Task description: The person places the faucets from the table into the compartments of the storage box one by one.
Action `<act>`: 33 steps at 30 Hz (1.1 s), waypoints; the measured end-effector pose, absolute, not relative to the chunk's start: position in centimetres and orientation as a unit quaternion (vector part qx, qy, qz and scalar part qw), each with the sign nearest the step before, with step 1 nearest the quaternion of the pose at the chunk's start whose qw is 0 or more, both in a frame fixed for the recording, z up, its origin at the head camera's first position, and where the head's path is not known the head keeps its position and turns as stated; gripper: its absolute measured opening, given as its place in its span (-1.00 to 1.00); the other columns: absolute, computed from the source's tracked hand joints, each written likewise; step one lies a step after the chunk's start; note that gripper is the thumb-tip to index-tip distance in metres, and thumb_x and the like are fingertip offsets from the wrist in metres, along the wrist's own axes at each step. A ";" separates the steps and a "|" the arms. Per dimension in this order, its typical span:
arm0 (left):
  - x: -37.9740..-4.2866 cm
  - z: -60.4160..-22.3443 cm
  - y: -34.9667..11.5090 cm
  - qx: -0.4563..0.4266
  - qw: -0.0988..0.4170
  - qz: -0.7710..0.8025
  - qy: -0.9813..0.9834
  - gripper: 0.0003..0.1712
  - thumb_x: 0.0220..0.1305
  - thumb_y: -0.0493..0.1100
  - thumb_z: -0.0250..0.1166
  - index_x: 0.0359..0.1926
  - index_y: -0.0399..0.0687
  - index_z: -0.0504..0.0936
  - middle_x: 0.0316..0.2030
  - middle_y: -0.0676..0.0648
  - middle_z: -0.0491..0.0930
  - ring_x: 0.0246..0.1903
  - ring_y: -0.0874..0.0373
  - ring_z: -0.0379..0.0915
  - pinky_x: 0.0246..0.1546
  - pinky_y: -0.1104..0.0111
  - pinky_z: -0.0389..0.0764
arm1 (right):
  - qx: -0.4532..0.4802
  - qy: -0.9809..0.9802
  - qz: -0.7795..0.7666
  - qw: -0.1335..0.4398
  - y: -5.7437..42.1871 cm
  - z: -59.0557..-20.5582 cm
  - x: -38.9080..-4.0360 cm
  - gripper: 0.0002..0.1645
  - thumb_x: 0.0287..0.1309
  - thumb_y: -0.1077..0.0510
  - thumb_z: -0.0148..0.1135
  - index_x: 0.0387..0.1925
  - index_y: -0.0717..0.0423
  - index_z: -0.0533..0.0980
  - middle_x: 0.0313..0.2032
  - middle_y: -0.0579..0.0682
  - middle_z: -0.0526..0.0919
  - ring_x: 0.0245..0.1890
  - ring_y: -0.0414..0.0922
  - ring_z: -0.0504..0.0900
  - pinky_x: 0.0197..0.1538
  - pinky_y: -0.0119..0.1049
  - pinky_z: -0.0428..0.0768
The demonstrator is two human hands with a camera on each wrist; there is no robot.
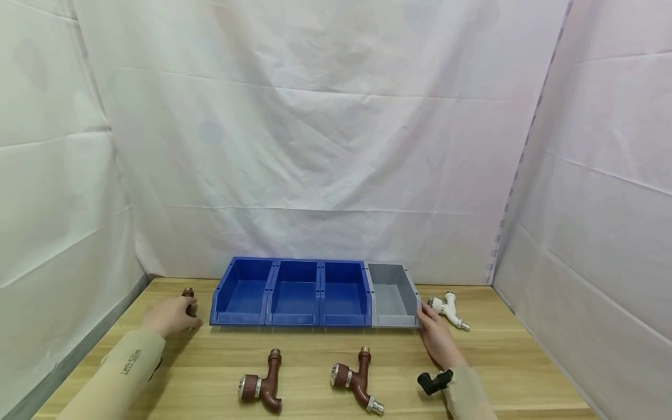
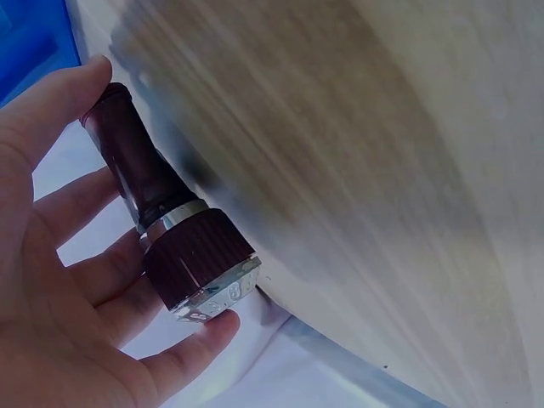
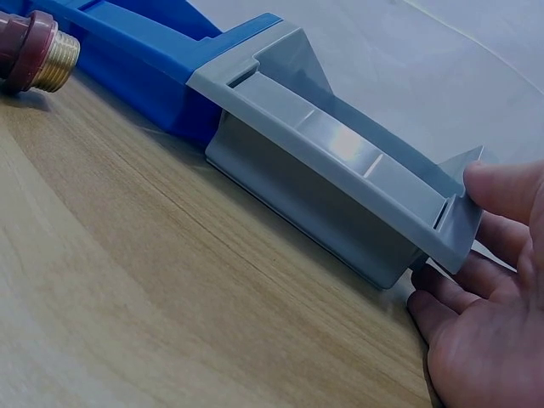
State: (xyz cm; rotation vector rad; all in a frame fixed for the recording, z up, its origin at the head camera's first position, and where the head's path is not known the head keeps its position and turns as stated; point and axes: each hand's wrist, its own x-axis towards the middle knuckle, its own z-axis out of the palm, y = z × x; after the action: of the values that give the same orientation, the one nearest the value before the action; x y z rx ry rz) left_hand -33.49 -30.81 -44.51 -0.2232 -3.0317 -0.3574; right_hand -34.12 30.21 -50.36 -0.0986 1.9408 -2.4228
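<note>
- Left hand [image 1: 169,316], one: gripping, by my reading of the wrist view, with the thumb at the pipe end and the fingers curled behind.
- Brown tap [image 2: 160,187], one: held in that hand, at the table's left side, left of the bins; ribbed knob, silvery cap (whether it touches the table, I cannot tell).
- Right hand [image 1: 437,337], one: pinching the outer front corner of the grey bin, thumb above, fingers beneath the edge.
- Grey bin [image 1: 395,320], one: right end of the row, touching its blue neighbour.
- Blue bins [image 1: 240,318], three: side by side, open fronts facing me.
- Second brown tap [image 1: 270,385], one: lying before the bins, knob to the left.
- Third brown tap [image 1: 360,384], one: to its right, well apart, with a silvery nozzle.
- White tap [image 1: 450,309], one: just beyond the right hand, right of the grey bin.
- Table [image 1: 310,356], wood-grained: carries the lot.
- Step in hand, as I judge it: securing the left tap while steadying the row.
- Next move, my estimate: it calls for a firm left grip, clearance from the nearest blue wall, and no tug on the grey corner.
</note>
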 end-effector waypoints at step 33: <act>-32.3 -41.3 -31.0 -0.102 0.079 -0.127 -0.983 -0.55 -0.02 -0.03 0.42 -0.18 -0.28 0.63 -0.33 -0.25 0.64 -0.37 -0.15 0.56 -0.31 -0.06 0.52 | -0.037 0.628 -0.777 0.016 30.2 -50.4 -34.1 -0.30 0.50 0.23 -0.18 0.50 0.28 -0.17 0.50 0.14 -0.20 0.47 -0.04 -0.16 0.42 -0.17 -0.07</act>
State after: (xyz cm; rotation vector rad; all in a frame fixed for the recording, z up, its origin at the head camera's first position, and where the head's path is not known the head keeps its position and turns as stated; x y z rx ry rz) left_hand -32.32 -31.05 -41.32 -0.3064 -2.9433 -0.3805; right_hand -34.11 30.18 -50.42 -0.1161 1.9544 -2.4166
